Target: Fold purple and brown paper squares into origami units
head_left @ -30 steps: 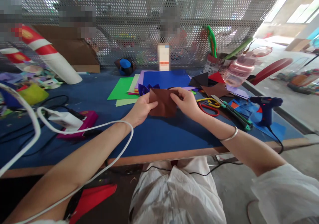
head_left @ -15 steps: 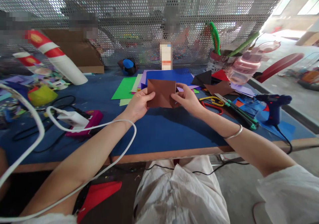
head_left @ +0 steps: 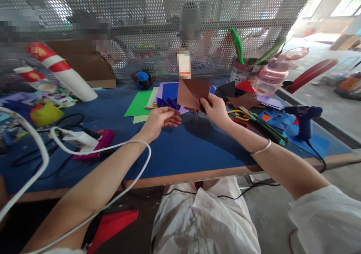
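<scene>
A folded piece of brown paper (head_left: 191, 92) is pinched at its lower right corner between the thumb and fingers of my right hand (head_left: 216, 109). It is held up above the blue table, tilted, with a fold crossing its face. My left hand (head_left: 165, 120) is below and left of it, palm turned inward, fingers loosely stretched and apart from the paper. Right behind my left fingers lies a folded dark-blue paper piece (head_left: 168, 102). Under and behind it are green sheets (head_left: 137, 103) and lilac and blue sheets.
On the right lie a utility knife (head_left: 265, 126), yellow-and-red-handled scissors (head_left: 239, 114), paper scraps and a blue glue gun (head_left: 306, 120). A white cable (head_left: 149, 152) crosses over my left forearm near a purple power strip (head_left: 104, 141). A perforated metal screen (head_left: 158, 32) borders the back.
My left hand has let go of the brown paper and moved slightly lower. My right hand has lifted and tilted the paper up and to the right.
</scene>
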`<act>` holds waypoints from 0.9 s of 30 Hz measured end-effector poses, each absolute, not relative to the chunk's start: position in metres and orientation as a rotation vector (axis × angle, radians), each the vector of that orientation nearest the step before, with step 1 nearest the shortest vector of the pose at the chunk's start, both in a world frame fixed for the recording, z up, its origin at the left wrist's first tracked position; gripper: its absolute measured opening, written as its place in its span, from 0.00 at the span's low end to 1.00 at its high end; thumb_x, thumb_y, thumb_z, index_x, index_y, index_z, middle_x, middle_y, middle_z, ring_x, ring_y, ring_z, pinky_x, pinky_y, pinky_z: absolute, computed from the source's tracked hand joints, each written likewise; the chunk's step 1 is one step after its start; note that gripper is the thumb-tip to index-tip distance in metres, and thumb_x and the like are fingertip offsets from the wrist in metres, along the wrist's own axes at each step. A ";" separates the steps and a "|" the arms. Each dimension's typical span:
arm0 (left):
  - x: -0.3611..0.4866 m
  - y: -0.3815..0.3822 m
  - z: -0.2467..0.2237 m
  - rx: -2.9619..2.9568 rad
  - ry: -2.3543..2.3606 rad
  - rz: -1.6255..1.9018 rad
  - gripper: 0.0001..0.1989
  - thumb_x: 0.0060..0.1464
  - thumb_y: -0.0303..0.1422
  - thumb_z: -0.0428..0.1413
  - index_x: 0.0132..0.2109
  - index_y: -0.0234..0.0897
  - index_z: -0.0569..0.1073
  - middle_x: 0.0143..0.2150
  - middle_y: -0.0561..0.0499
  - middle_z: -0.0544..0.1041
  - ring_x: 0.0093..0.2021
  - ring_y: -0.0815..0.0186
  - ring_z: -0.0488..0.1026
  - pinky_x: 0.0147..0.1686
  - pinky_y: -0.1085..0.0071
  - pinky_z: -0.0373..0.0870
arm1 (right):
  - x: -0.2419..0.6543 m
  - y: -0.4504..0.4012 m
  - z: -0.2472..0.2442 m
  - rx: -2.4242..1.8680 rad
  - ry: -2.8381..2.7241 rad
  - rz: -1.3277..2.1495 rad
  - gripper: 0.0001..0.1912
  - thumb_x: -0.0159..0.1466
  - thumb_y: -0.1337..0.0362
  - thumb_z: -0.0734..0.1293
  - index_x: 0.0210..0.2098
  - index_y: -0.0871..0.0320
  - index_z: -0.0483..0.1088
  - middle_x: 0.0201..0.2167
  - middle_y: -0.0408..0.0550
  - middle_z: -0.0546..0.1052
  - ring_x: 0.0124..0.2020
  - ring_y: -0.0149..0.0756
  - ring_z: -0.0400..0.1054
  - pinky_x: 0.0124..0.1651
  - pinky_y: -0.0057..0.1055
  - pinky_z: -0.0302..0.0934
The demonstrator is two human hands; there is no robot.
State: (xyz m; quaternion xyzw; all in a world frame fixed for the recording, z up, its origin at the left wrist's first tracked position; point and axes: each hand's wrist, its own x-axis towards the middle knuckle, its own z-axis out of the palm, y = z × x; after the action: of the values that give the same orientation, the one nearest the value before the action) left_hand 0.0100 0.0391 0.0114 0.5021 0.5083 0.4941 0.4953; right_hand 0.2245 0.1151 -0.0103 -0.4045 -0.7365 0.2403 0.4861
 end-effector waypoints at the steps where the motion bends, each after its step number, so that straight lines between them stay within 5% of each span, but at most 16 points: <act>1: 0.011 0.039 0.012 1.226 1.231 1.217 0.18 0.51 0.46 0.63 0.34 0.34 0.77 0.30 0.45 0.81 0.28 0.63 0.80 0.26 0.71 0.76 | 0.225 0.113 -0.010 -0.993 -1.803 0.539 0.10 0.67 0.58 0.62 0.30 0.55 0.66 0.24 0.44 0.70 0.27 0.36 0.64 0.34 0.33 0.57; 4: 0.014 0.039 0.013 1.266 1.247 1.242 0.23 0.51 0.54 0.60 0.30 0.36 0.75 0.29 0.45 0.80 0.26 0.62 0.78 0.25 0.69 0.75 | 0.223 0.107 -0.009 -1.005 -1.852 0.445 0.11 0.66 0.60 0.64 0.27 0.55 0.63 0.23 0.42 0.68 0.26 0.33 0.59 0.33 0.33 0.53; 14: 0.010 0.041 0.003 1.461 1.425 1.286 0.20 0.50 0.38 0.64 0.18 0.38 0.66 0.15 0.56 0.65 0.16 0.73 0.60 0.17 0.75 0.54 | 0.219 0.099 -0.006 -1.012 -1.914 0.347 0.19 0.66 0.62 0.66 0.25 0.52 0.53 0.19 0.38 0.61 0.23 0.31 0.53 0.30 0.32 0.47; 22: 0.014 0.037 0.009 1.505 1.343 1.307 0.14 0.51 0.42 0.63 0.26 0.39 0.72 0.18 0.56 0.70 0.20 0.70 0.66 0.23 0.73 0.64 | 0.225 0.111 -0.007 -1.043 -1.886 0.350 0.20 0.67 0.61 0.65 0.24 0.52 0.51 0.19 0.38 0.61 0.22 0.30 0.52 0.29 0.32 0.47; 27: 0.015 0.036 0.010 1.443 1.357 1.298 0.14 0.46 0.40 0.66 0.23 0.38 0.73 0.16 0.56 0.67 0.18 0.71 0.62 0.21 0.73 0.59 | 0.224 0.113 -0.010 -1.038 -1.894 0.397 0.15 0.67 0.60 0.65 0.26 0.53 0.58 0.22 0.41 0.69 0.25 0.33 0.59 0.31 0.32 0.52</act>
State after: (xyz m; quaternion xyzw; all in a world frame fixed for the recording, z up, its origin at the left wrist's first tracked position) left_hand 0.0149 0.0364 0.0102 0.5644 0.5308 0.5076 0.3769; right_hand 0.2238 0.1133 -0.0099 -0.4207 -0.7678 0.1608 0.4556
